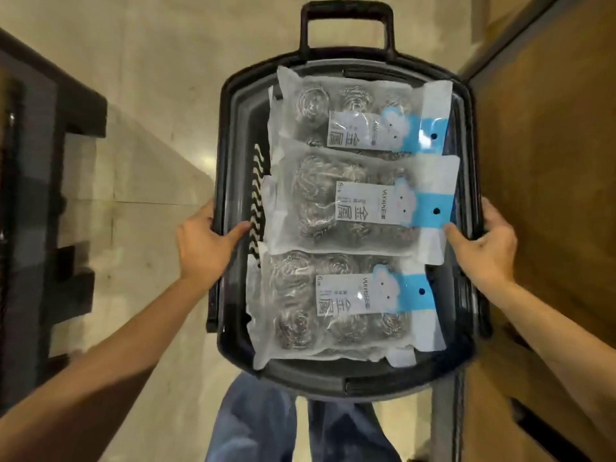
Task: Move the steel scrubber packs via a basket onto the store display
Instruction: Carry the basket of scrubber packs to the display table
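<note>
Carrying step, I'd judge: both hands hold the loaded basket [224, 155] up, display not in view. L to R: dark unit [40, 195] at far left. Left hand [203, 248] grips the basket's left edge, thumb over the rim, fingers curled under. Three scrubber packs [333, 201] lie flat, overlapping from far edge to near edge, headers toward the right edge, prob. more beneath. Right hand [483, 248] grips the right edge, thumb touching the mid pack's header. Keep it level w/ even grips or the top packs could slide; mind the brown panel [550, 161] close on the right.
</note>
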Motion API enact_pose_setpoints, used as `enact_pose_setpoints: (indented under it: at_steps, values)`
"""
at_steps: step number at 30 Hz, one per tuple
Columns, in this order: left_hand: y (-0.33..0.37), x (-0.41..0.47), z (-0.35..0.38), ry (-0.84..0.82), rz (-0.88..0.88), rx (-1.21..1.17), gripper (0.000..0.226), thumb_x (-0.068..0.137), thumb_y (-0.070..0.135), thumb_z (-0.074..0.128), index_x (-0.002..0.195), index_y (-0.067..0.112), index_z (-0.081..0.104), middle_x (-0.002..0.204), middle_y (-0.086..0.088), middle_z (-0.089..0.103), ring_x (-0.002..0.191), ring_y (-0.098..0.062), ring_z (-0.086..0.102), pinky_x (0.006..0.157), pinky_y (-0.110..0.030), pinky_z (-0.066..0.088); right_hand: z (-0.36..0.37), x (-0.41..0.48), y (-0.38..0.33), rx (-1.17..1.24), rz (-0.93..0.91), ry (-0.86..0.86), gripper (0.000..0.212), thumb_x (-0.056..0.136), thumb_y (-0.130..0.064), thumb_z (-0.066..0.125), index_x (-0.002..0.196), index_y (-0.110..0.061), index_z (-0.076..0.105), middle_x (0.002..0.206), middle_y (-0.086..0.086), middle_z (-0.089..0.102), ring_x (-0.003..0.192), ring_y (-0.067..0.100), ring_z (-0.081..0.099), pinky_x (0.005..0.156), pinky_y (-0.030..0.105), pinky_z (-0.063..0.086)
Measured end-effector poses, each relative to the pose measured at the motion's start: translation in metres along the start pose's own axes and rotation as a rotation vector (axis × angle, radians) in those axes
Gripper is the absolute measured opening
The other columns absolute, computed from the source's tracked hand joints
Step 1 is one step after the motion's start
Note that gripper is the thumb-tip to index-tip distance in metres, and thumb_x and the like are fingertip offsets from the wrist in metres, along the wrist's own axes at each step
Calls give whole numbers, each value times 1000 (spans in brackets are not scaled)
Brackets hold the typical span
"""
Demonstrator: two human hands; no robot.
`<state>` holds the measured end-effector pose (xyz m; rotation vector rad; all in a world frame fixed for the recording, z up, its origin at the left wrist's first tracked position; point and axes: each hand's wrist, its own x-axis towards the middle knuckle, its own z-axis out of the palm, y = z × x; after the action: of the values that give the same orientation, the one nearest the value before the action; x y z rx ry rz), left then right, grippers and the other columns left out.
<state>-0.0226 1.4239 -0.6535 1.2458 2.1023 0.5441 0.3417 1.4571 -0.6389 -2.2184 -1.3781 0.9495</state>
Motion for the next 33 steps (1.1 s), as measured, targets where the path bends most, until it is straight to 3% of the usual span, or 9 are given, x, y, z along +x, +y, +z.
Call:
enact_pose_setpoints:
  at_steps: [2, 5, 9, 11, 14, 18, 22, 29, 33]
  values:
    - [-6, -1, 20, 14, -33, -40, 54, 77, 28, 77, 124, 7, 59, 111, -6, 68, 96, -17, 65, 89, -31, 52, 8, 11, 28, -16, 1, -10, 76, 78, -48, 65, 140, -8, 42, 134, 11, 55, 123, 26, 53, 104, 46, 43]
    - [-7, -8, 35, 36, -119, 12, 64, 77, 34, 77, 131, 8, 54, 120, -4, 65, 103, -17, 63, 92, -29, 50, 11, 21, 53, -31, 23, 1, 90, 73, -68, 58, 139, -8, 42, 135, 11, 55, 124, 26, 53, 103, 47, 44]
    - [-3, -13, 40, 59, -112, 30, 63, 78, 36, 75, 132, 12, 54, 115, -4, 67, 95, -15, 64, 88, -26, 51, 15, 23, 48, 14, 31, 37, 85, 74, -57, 59, 141, -8, 41, 136, 11, 54, 124, 24, 52, 104, 45, 43]
    - [-1, -12, 38, 46, -108, 68, 63, 79, 36, 75, 133, 14, 52, 112, -4, 68, 83, -12, 60, 80, -22, 49, 16, 21, 44, -2, 55, 40, 81, 77, -51, 60, 142, -9, 39, 137, 11, 52, 126, 25, 51, 106, 44, 41]
    - [0, -12, 34, 12, -137, 150, 69, 79, 41, 73, 138, 16, 47, 101, -10, 69, 64, -16, 54, 71, -28, 50, 18, 16, 40, -35, 87, 51, 73, 83, -38, 64, 144, -12, 35, 139, 12, 51, 128, 27, 48, 108, 44, 38]
    - [9, -12, 26, -55, -150, 295, 73, 83, 41, 69, 143, 15, 37, 110, -15, 66, 95, -33, 63, 84, -39, 50, 17, 16, 31, -106, 190, -14, 72, 91, -28, 61, 150, -17, 21, 146, 10, 41, 133, 28, 39, 110, 37, 33]
    - [34, -16, 7, -34, -118, 235, 79, 85, 33, 69, 148, 13, 26, 144, -11, 45, 130, -30, 43, 107, -39, 37, 5, 7, 2, -220, 254, -96, 77, 93, -33, 56, 152, -18, 9, 154, 11, 23, 140, 31, 24, 113, 43, 25]
    - [116, -42, -61, -106, 116, 379, 76, 85, 47, 62, 147, 18, 29, 151, -9, 35, 138, -26, 31, 113, -35, 27, -52, -35, -93, -258, -38, -165, 62, 90, -30, 60, 143, -13, 33, 144, 14, 39, 132, 31, 35, 105, 43, 35]
    - [178, -70, -119, -77, 256, 427, 72, 81, 53, 59, 141, 15, 41, 141, -10, 48, 130, -28, 41, 109, -37, 31, -104, -68, -166, -356, -197, -210, 65, 92, -35, 56, 145, -8, 29, 147, 13, 37, 136, 28, 31, 108, 37, 29]
